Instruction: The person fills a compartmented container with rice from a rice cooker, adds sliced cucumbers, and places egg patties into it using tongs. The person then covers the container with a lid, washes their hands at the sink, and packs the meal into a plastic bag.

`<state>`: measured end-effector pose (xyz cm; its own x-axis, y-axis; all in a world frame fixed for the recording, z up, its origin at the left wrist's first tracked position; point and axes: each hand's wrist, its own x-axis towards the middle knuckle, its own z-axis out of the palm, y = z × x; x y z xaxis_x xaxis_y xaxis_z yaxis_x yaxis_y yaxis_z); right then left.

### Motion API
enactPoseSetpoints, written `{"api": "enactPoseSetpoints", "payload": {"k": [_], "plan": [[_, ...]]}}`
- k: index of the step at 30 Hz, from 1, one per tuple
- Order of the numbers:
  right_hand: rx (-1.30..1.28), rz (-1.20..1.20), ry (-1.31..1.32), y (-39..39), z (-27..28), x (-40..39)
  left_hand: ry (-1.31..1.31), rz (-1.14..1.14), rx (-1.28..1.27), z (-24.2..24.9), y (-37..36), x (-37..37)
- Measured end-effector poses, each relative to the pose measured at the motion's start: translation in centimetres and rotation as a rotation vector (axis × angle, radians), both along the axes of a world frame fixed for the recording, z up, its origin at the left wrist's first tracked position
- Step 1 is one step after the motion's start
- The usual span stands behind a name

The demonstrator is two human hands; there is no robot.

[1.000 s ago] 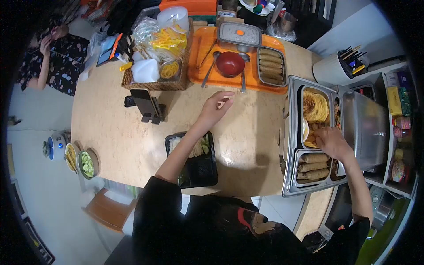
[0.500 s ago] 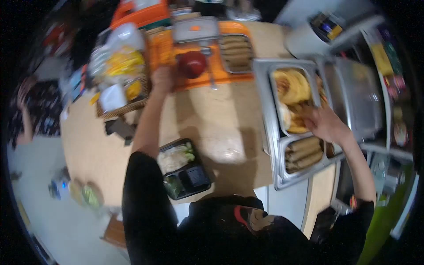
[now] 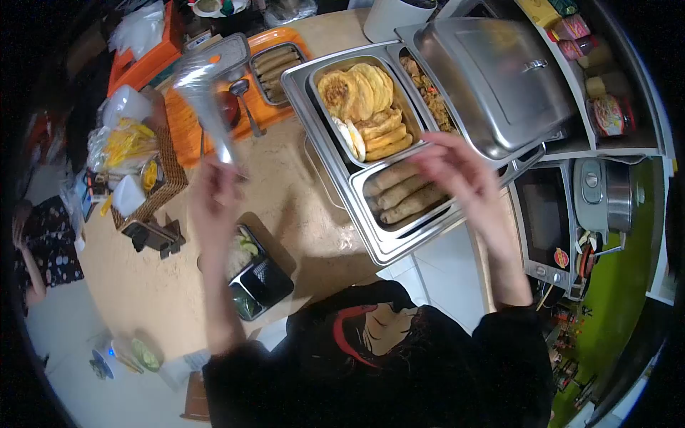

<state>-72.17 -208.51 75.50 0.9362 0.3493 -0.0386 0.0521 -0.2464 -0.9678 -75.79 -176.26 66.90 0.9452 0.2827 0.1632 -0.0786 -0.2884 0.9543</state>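
Observation:
In my left hand (image 3: 215, 187) is a shiny metal serving utensil (image 3: 198, 82), upright and wide at its far end. Motion smears its outline, so its exact kind cannot be made out. My right hand (image 3: 464, 171) hovers with fingers apart over the pan of long brown rolls (image 3: 408, 196). Behind that pan, a deeper one holds round golden fried patties (image 3: 360, 93) and fried egg (image 3: 349, 137). Both sit in a steel food warmer (image 3: 296, 85). Close to my left forearm, a black lunch box (image 3: 265, 282) holds rice and green slices (image 3: 246, 246).
An orange tray (image 3: 180, 139) bears a red bowl (image 3: 227, 108), a spoon (image 3: 246, 103) and a container of rolls (image 3: 275, 65). To its left stands a wicker basket (image 3: 168, 160) of packets. A steel lid (image 3: 492, 78) covers the warmer's far side. Another person (image 3: 53, 246) is at far left.
My left hand has lifted the metal utensil from the orange tray side and drawn it nearer. My right hand has moved from the fried patties to above the rolls. The view has swung right.

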Motion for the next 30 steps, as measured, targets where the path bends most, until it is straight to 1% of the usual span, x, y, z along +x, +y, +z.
{"api": "enactPoseSetpoints", "payload": {"k": [1,2,3,5,6,7,8,9,11,13,14,15,16,17,19,20,21,22,24,25,26,27,28,29,30], "plan": [[0.154,0.087,0.033,1.8,-0.9,-0.7,0.026,-0.096,-0.176,2.0,-4.2,-2.3],[0.291,0.144,0.015,2.9,-2.3,-1.6,-0.004,-0.184,-0.202,2.7,-7.9,-4.0],[0.395,0.173,0.087,3.9,-1.7,-2.6,-0.119,-0.335,-0.023,2.1,-10.2,-4.9],[0.523,0.09,0.19,4.5,-1.9,-4.2,-0.06,-0.432,-0.012,2.5,-14.6,-6.1],[0.447,0.063,0.233,4.0,-1.7,-4.7,-0.057,-0.431,-0.017,2.7,-15.6,-6.4],[0.368,0.038,0.276,3.3,-1.4,-5.1,-0.065,-0.495,0.009,2.9,-16.3,-6.4],[0.369,-0.037,0.225,2.9,-1.2,-5.6,-0.072,-0.555,0.033,3.0,-17.0,-6.4],[0.451,-0.035,0.188,1.8,-1.5,-5.6,-0.065,-0.545,0.022,2.9,-17.7,-6.3],[0.366,-0.009,0.068,-0.1,-0.7,-5.5,-0.355,-0.498,0.11,2.6,-19.0,-6.0],[0.416,-0.017,0.05,-1.2,-0.5,-5.6,-0.353,-0.518,0.077,3.1,-19.9,-5.5],[0.442,-0.015,0.122,-1.0,0.1,-5.8,-0.365,-0.524,0.075,3.4,-20.4,-5.3],[0.436,-0.017,0.128,-1.0,0.7,-5.9,-0.378,-0.533,0.073,3.7,-20.8,-5.2],[0.323,-0.009,0.081,-1.2,1.3,-6.0,-0.318,-0.591,0.097,3.7,-21.3,-5.2],[0.209,-0.001,0.034,-1.4,1.5,-6.1,-0.316,-0.591,0.089,3.8,-21.7,-5.1],[0.168,-0.005,-0.004,-2.3,1.4,-5.6,-0.421,-0.504,0.049,4.0,-22.5,-4.9],[0.138,-0.026,-0.011,-2.6,2.0,-5.0,-0.355,-0.566,0.06,4.1,-22.7,-4.9],[0.11,-0.047,-0.02,-3.0,2.7,-4.1,-0.353,-0.562,0.055,4.3,-22.6,-4.9],[0.013,-0.04,-0.076,-3.7,3.5,-2.8,-0.415,-0.569,-0.012,4.7,-22.4,-4.9],[-0.317,-0.116,-0.201,-4.7,5.0,0.2,-0.487,-0.553,-0.095,4.5,-21.7,-5.6],[-0.406,-0.033,-0.35,-5.0,4.5,2.8,-0.489,-0.551,-0.087,4.1,-20.5,-6.1],[-0.486,0.036,-0.507,-5.3,4.1,5.3,-0.454,-0.55,0.006,3.6,-18.9,-6.7],[-0.542,0.049,-0.692,-4.3,3.7,6.8,-0.416,-0.547,0.098,3.0,-17.3,-7.3],[-0.599,0.04,-0.882,-3.3,3.3,8.2,-0.371,-0.472,0.037,1.8,-16.0,-8.0],[-0.886,0.244,-1.084,-2.5,4.1,9.3,-0.325,-0.397,-0.024,0.5,-14.9,-8.8],[-1.175,0.457,-1.275,-1.8,4.4,10.3,-0.278,-0.284,0.004,-0.2,-13.8,-9.6]]}}
